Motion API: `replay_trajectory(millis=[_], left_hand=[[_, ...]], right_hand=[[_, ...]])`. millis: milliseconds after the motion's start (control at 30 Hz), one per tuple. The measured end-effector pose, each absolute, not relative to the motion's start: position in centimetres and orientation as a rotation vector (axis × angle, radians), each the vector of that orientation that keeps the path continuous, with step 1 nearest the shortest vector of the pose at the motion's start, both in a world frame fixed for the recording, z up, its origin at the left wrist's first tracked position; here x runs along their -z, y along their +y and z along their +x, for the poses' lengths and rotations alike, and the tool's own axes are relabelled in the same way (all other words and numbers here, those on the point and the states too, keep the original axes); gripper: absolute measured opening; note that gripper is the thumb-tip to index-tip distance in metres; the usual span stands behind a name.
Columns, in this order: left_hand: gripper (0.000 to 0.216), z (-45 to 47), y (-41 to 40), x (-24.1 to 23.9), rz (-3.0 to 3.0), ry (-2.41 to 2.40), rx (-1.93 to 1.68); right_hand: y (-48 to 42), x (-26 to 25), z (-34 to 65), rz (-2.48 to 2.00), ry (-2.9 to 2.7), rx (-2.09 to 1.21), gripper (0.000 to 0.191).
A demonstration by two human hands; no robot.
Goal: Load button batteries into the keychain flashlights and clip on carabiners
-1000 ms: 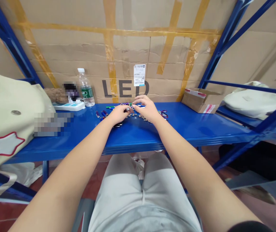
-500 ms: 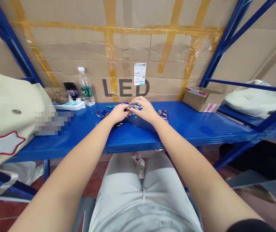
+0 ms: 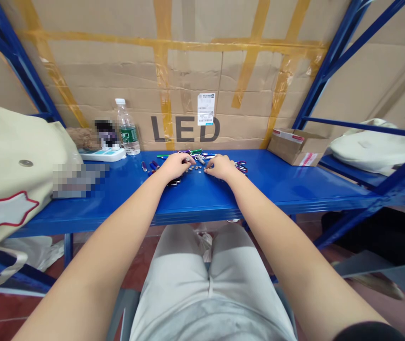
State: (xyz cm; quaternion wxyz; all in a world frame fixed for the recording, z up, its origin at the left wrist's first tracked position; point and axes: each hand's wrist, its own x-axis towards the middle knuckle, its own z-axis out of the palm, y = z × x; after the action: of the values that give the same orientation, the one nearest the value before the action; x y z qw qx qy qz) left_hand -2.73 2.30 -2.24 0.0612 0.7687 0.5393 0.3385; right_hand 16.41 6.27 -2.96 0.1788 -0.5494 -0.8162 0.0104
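Both my hands rest on a blue metal shelf (image 3: pixel 202 194) amid small parts. My left hand (image 3: pixel 174 166) is curled, its fingertips pinched on a small item I cannot make out. My right hand (image 3: pixel 220 166) is also curled, fingertips pressed down at a row of small round silver pieces (image 3: pixel 196 168). Beyond my hands lie several thin coloured pen-like tubes (image 3: pixel 191 152). More small blue and red tubes (image 3: pixel 150 166) lie left of my left hand. Coloured clips (image 3: pixel 240 166) lie right of my right hand.
A water bottle (image 3: pixel 127 129) and a white power strip (image 3: pixel 103 155) stand at the back left. A cream bag with a star (image 3: pixel 11 180) fills the left. A small cardboard box (image 3: pixel 296 146) sits at the back right, another cream bag (image 3: pixel 373 147) beyond it. Taped cardboard marked LED backs the shelf.
My right hand has drawn back from the far tubes and from my left hand, dropping to the silver pieces nearer me. The left hand has barely moved.
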Motion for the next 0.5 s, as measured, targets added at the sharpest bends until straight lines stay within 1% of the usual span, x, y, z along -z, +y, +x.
replay_trajectory(millis=[200, 300, 367, 500], left_hand=[[0.025, -2.6, 2.1, 2.1, 2.323, 1.624, -1.012], [0.026, -2.7, 2.2, 2.2, 2.317, 1.635, -0.992], [0.026, -2.8, 2.4, 2.3, 2.336, 1.619, -0.980], [0.022, -2.9, 2.8, 2.6, 2.411, 1.613, -0.951]], right_hand=[[6.7, 3.3, 16.1, -1.491, -2.277, -0.047, 0.012], [6.7, 3.1, 15.9, -1.360, -2.242, -0.051, 0.014], [6.6, 2.9, 15.7, -1.108, -2.185, -0.070, 0.015], [6.3, 2.9, 14.9, -0.514, -2.046, -0.185, 0.010]])
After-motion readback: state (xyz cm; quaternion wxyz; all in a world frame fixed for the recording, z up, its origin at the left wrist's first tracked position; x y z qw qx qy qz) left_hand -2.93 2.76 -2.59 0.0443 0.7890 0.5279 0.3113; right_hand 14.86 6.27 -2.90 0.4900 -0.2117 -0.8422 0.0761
